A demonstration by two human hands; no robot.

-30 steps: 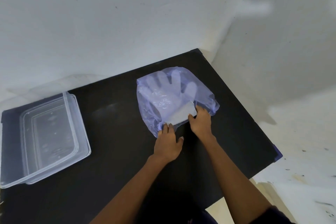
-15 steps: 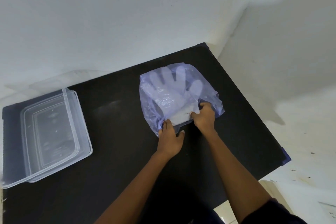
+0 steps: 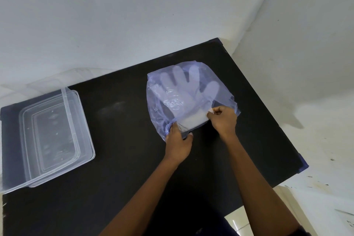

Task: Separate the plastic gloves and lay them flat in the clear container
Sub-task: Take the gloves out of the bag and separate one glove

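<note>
forearms bare | right sleeve (image 3: pixel 304 233) dark, at elbow | no rings

A matte black counter (image 3: pixel 118 124) fills the lower part of the view, set into a corner of the room. Behind it rises a white wall (image 3: pixel 115 15), dotted with small dark specks and scuffs. A second white wall (image 3: pixel 298 48) meets it at the right, the seam running down to the counter's far corner. A soft grey shadow lies across this right-hand wall. Past the counter's right edge, pale floor tiles (image 3: pixel 235 224) show, glossy under the light. A blue strip, perhaps tape or edging, marks the counter's right corner (image 3: pixel 304 166).
</note>
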